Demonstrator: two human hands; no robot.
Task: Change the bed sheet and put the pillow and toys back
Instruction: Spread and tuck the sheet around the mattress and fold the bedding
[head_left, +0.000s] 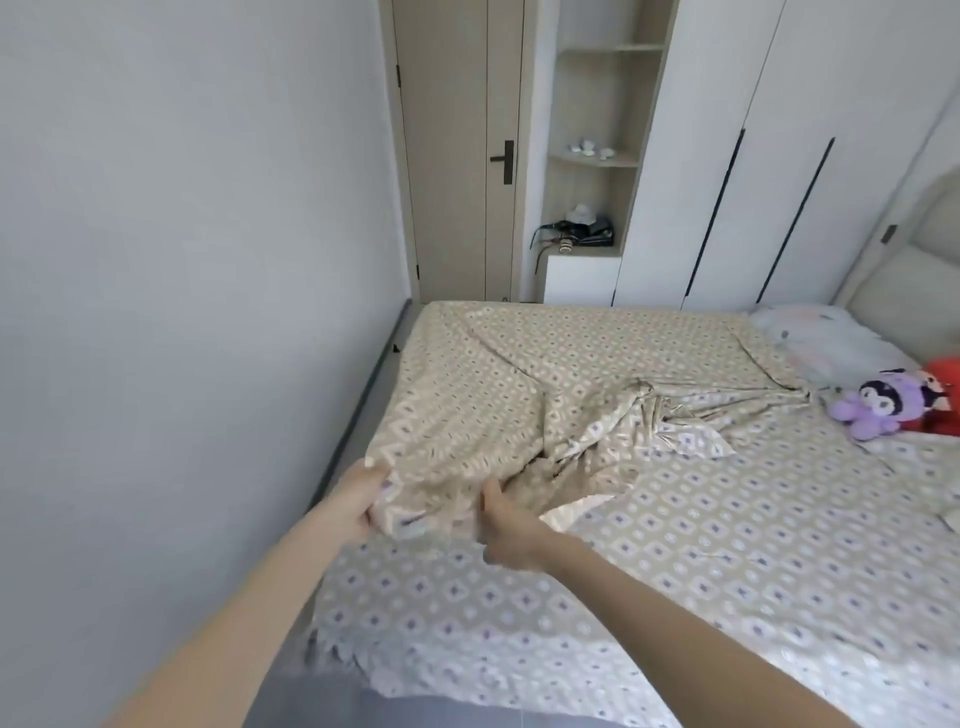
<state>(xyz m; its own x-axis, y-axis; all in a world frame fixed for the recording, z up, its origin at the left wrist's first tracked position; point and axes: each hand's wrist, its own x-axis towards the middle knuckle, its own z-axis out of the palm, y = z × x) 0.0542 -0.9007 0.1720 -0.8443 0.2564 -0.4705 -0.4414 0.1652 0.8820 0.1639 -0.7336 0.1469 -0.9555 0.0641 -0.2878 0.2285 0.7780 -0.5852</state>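
A cotton-like bed sheet (675, 519) covers the mattress, printed with a tight lattice of beige diamonds around small lilac centres. Its lower edge at 6 o'clock ends in a scalloped border that hangs over a plain grey surface.

From the 7 o'clock corner a large flap of the sheet is folded back on itself toward the middle of the bed. It shows a duller, sandier side, and it gathers into a twisted knot of creases near the centre. Long soft ridges fan out from that knot toward 11 and 3 o'clock.

The left hand (363, 501) sits at 7 o'clock, fingers curled round a bunched corner of the flap and gripping it. The right hand (511, 535) is just beside it at 6 o'clock. Its thumb lies on top of a fold and its fingers are tucked into the cloth, pinching it. Both forearms are bare.

At 3 o'clock a plump white pillow (826, 340) with a faint pastel print lies against the padded, cream headboard (914, 270). Just below the pillow a fuzzy purple plush toy (880, 408) with a dark hood rests on the sheet, touching a red plush toy (943, 395) cut off by the frame edge.

A pale wood-grain door (447, 156) with a black lever stands at 12 o'clock, and next to it is a shelf niche (597, 161). A smooth white wardrobe (779, 130) with slim dark handles fills 1 o'clock. A matte grey-white wall (182, 234) spans 9 o'clock.
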